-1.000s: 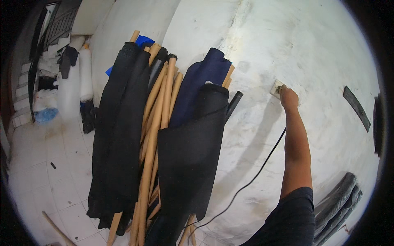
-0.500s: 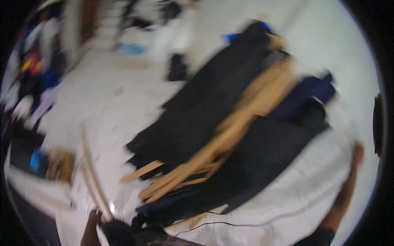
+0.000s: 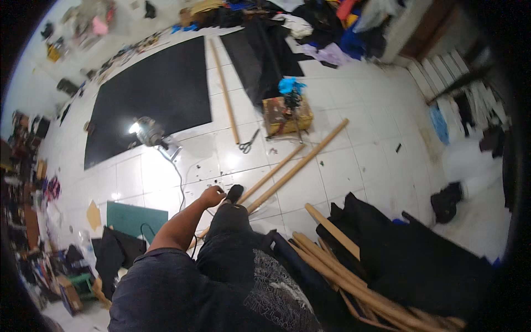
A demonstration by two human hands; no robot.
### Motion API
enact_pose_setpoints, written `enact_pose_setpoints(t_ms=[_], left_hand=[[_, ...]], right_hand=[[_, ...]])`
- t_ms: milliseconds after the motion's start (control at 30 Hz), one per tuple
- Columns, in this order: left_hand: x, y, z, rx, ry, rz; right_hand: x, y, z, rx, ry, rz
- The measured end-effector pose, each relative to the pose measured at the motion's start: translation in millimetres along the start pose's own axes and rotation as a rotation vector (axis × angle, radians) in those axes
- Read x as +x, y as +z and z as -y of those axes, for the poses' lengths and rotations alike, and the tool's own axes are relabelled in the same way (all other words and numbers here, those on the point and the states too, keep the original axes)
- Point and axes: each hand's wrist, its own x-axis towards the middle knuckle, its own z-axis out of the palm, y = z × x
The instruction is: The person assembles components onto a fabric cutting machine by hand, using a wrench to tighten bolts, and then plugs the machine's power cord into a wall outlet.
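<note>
My left arm stretches forward over the white tiled floor, with my left hand low beside a dark-covered foot. Its fingers look loosely bent and partly apart, and I see nothing held in them. Two long brown tubes lie on the floor just past the foot. A thin dark cord runs near the hand, up to a metallic electric tool with a bright light. That tool stands at the edge of a large black sheet. My right hand is out of view.
Scissors lie by a thin pole. Beyond them stands a worn box with a blue cloth above it. Black fabric and more brown tubes lie at right. A green board is at left.
The view has swung left, bringing the black sheet, electric tool and scissors into sight. The fabric and tube pile has shifted to the lower right. My right arm has left the picture.
</note>
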Motion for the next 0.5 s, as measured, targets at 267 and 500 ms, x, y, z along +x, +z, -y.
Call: enact_pose_setpoints(t_ms=[267, 500], left_hand=[[-61.4, -44.4, 188.4, 0.007, -0.388, -0.035], [-36.0, -99.6, 217.6, -0.323, -0.385, -0.017]], right_hand=[[-118.9, 75.6, 516.0, 0.784, -0.368, 1.228], [-197.4, 4.3, 821.7, 0.929, -0.8, 1.776]])
